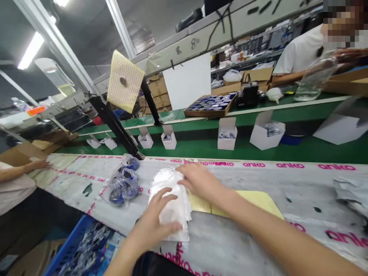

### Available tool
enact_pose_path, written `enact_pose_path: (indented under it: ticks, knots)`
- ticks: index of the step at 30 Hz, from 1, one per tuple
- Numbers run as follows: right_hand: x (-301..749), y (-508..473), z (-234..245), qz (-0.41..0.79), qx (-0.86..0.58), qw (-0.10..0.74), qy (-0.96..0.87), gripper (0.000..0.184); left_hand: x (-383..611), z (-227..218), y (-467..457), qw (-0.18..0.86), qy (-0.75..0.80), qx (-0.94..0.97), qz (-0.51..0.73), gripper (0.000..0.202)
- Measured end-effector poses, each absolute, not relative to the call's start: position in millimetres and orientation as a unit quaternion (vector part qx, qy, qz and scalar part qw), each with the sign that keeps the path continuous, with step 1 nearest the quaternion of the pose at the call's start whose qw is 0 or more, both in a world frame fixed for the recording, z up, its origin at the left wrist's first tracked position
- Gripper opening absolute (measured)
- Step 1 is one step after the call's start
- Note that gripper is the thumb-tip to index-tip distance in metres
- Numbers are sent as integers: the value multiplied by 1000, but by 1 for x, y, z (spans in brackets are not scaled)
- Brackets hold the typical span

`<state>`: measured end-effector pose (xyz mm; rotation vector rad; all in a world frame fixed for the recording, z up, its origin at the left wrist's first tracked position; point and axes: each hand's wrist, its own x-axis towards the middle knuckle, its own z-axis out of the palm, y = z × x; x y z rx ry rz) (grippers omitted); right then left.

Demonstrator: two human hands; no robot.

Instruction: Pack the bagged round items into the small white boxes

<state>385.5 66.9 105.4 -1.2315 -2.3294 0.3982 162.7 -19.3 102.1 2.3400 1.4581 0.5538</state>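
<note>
- Head view: the left hand (156, 222) lies flat and open, fingers spread, pressing down on a stack of white bags (171, 203) in the middle of the tabletop (244, 245); it pins the stack without closing round it.
- The right hand (198, 179) rests on the far top edge of the same stack, fingers loosely curled over the rim; whether it pinches a single bag there I cannot tell.
- The white bags lie on the plastic sheet that covers the tabletop, their right edge over a yellow paper (255, 201).
- Just beside the stack, on its left, lies a clear bag of blue parts (123, 184), apart from both hands.
- A blue crate (73, 245) stands below the near edge of the tabletop, at the left.
- Beyond the tabletop a green belt (287, 149) carries open white boxes (227, 134), well apart from the hands.
- Another person's hand (40, 165) lies on the sheet far left; a second person sits behind the belt at upper right.
- Risk, as I judge it: the bags look thin and slick, so the stack may fan out or slide if the flat left hand eases off.
- Several bags could lift together, since the layers cling.
- The stack lies near the front edge, so loose bags might slip off toward the crate.
</note>
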Motion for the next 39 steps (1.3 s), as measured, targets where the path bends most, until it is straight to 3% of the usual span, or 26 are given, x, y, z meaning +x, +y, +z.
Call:
enact_pose_path:
  ticks: [1,2,6,9,11,15,17,21,24,27,34,39]
  knots:
    - [403,72,114,157,-473,225,-837,37,156,80,-28,135,534,822,144,81]
    - [418,77,120,167,-494,212,-826,36,151,63,-32,111,538,830,96,88]
    - [446,77,116,201,-512,132,-825,36,151,45,-19,25,545,838,14,65]
    - [439,63,103,217,-493,58,-841,53,158,59,5,9,555,832,5,59]
    - [433,56,99,215,-493,28,-843,63,161,66,16,21,556,831,-1,65]
    - [435,57,101,226,-498,-4,-837,69,162,71,15,69,522,847,76,96]
    - [440,63,102,231,-498,-14,-836,66,159,76,6,38,511,837,194,86]
    - [444,76,102,235,-480,-26,-845,49,141,93,-5,-181,634,629,412,37]
    - [439,85,97,241,-468,-6,-850,27,121,103,-2,-205,786,483,327,45]
    - [435,92,90,254,-467,22,-847,23,111,107,9,-155,852,450,219,56]
    - [445,98,84,304,-460,58,-832,20,118,122,29,-133,855,480,145,21]
    - [451,102,80,330,-451,76,-826,20,119,124,26,-126,849,501,113,27]
